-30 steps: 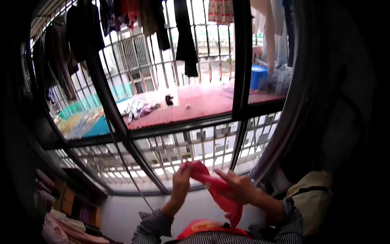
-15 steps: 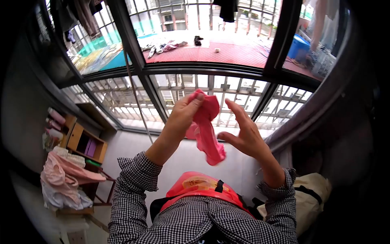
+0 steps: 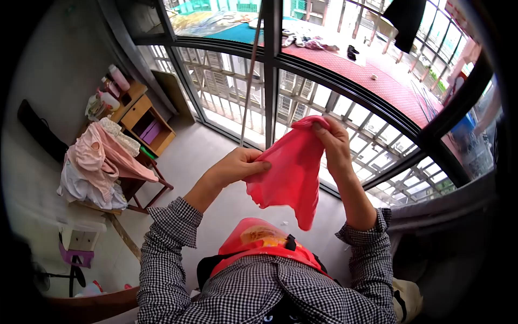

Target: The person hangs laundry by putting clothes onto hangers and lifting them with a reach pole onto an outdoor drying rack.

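A piece of thin pink cloth (image 3: 291, 173) is stretched between my hands in front of the window; I cannot make out what kind of garment it is, if it is one. My left hand (image 3: 237, 166) pinches its left edge, thumb on top. The upper right corner, bunched in a fold, is gripped by my right hand (image 3: 335, 144). From there the lower part of the cloth hangs free. Below it, a red apron (image 3: 259, 240) with a printed patch covers my waist, over a checked shirt.
Ahead is a black-framed window (image 3: 272, 97) with bars outside and laundry on a red ledge (image 3: 367, 81). At left, pink and white clothes (image 3: 94, 162) are piled on a chair beside a small wooden cabinet (image 3: 143, 121). A pole (image 3: 251, 75) leans by the window. A beige bag (image 3: 407, 297) lies at lower right.
My right hand, open and apart before, has taken hold of the cloth. The bunched cloth is now spread out between both hands. The view has turned left.
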The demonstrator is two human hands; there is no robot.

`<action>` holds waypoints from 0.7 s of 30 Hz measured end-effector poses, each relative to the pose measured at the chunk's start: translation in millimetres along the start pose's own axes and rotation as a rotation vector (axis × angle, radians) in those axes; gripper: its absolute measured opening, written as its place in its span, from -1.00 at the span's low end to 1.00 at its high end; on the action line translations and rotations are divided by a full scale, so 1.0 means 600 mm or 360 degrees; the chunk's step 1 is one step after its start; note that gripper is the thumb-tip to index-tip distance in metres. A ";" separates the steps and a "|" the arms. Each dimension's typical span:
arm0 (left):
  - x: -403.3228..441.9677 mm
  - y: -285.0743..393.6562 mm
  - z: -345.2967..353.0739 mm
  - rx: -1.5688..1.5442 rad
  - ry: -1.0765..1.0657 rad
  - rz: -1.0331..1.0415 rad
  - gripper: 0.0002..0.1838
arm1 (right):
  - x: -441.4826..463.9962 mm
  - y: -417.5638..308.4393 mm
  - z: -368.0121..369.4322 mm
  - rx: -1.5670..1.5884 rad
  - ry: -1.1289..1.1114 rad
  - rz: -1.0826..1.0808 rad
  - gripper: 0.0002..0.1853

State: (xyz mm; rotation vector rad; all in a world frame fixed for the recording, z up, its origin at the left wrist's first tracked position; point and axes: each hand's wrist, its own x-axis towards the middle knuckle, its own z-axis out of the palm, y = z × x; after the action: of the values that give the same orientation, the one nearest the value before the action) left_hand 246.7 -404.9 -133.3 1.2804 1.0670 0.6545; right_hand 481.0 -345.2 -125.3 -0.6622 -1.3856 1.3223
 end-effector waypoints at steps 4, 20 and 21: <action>-0.039 -0.022 -0.040 -0.0849 0.0209 0.0173 -0.67 | 0.048 0.056 0.099 -0.0788 -0.0082 -0.0063 -0.53; -0.124 -0.077 -0.233 0.0156 0.0834 0.0760 -0.52 | 0.115 0.215 0.404 -0.0163 -0.0182 -0.0091 -0.81; -0.125 -0.079 -0.255 0.0490 0.1014 0.0751 -0.52 | 0.132 0.223 0.405 -0.0102 -0.0216 0.0024 -0.85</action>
State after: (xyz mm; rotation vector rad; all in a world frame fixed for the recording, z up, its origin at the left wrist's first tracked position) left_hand 71.2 -414.4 -150.9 1.6651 1.4275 1.3583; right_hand 199.0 -326.9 -184.4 -0.6362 -1.5406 1.3599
